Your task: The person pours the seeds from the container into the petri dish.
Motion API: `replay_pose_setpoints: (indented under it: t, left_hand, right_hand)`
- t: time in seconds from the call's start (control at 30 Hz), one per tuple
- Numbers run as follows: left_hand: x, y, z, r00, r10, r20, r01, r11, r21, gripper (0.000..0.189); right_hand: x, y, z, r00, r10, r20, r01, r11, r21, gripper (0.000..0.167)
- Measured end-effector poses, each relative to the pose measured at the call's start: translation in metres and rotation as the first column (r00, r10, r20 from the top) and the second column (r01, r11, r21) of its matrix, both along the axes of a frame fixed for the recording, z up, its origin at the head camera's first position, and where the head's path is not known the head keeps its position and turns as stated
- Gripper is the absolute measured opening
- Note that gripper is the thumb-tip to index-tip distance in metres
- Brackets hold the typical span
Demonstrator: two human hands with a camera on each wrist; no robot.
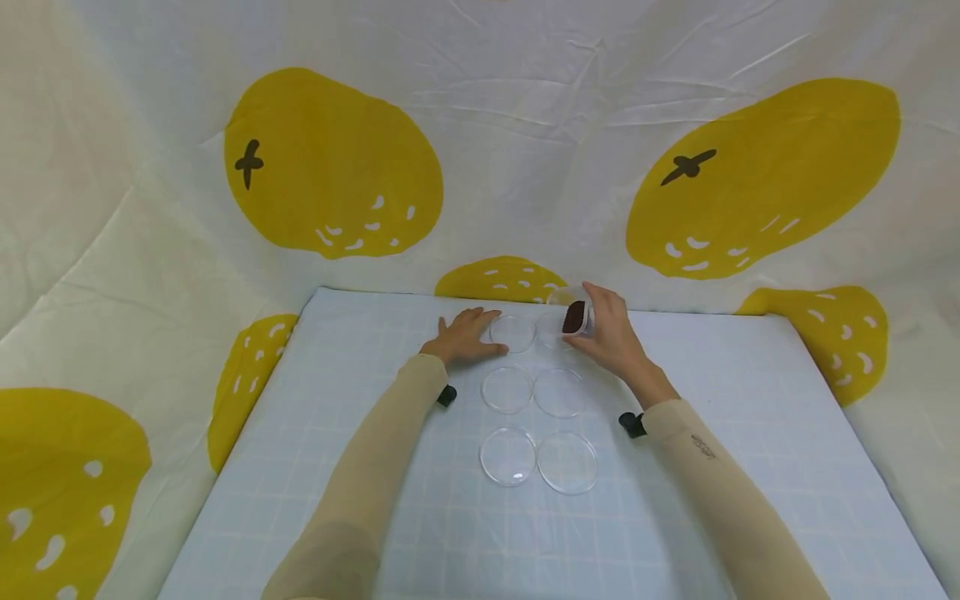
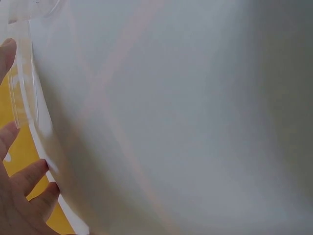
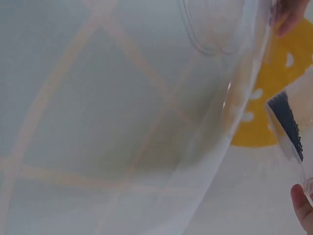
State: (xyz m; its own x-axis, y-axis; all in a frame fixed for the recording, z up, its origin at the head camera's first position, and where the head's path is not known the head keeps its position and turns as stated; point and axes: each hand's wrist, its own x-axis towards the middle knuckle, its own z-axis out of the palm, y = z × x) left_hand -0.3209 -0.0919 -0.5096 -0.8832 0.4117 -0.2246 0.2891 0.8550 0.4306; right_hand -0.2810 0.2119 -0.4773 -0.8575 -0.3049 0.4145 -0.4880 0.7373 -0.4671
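Note:
My left hand (image 1: 467,335) is at the far left petri dish (image 1: 515,333). Its thumb and forefinger hold opposite sides of the dish rim, while the other fingers spread out, as the left wrist view (image 2: 29,191) of that hand also shows. With my right hand (image 1: 611,333) I grip a clear plastic container (image 1: 589,321), tilted, with dark brown grainy material (image 1: 573,317) inside. The container is over or beside the far right petri dish (image 1: 549,330), which it partly hides. In the right wrist view the dark material (image 3: 285,122) shows through the clear wall.
More clear petri dishes stand in two columns nearer me, among them a middle pair (image 1: 507,390) and a front pair (image 1: 567,462). They lie on a pale blue checked table cover (image 1: 360,500). Behind the table's far edge hangs a white cloth (image 1: 517,167) with yellow fruit shapes.

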Motion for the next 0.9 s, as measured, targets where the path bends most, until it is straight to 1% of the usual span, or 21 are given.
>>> replay_pose_setpoints:
  t: [0.23, 0.47, 0.67, 0.9]
  left_hand:
    - [0.0, -0.001, -0.001, 1.0, -0.004, -0.006, 0.004, 1.0, -0.002, 0.085]
    - [0.0, 0.001, 0.001, 1.0, -0.001, -0.007, 0.001, 1.0, -0.023, 0.085]
    - [0.001, 0.002, 0.004, 1.0, 0.006, 0.004, -0.006, 0.999, -0.032, 0.085]
    - [-0.002, 0.002, 0.002, 1.0, 0.014, 0.027, -0.012, 0.999, -0.044, 0.087]
  right_hand:
    - [-0.009, -0.019, 0.0, 1.0, 0.004, -0.029, -0.001, 0.994, 0.108, 0.099]
    - [-0.014, -0.032, 0.0, 0.994, 0.03, -0.109, -0.013, 0.987, 0.16, 0.099]
    - [-0.018, -0.037, -0.002, 0.992, 0.035, -0.118, -0.01, 0.979, 0.203, 0.099]
    - [-0.02, -0.04, -0.002, 0.995, 0.034, -0.097, -0.005, 0.96, 0.28, 0.097]
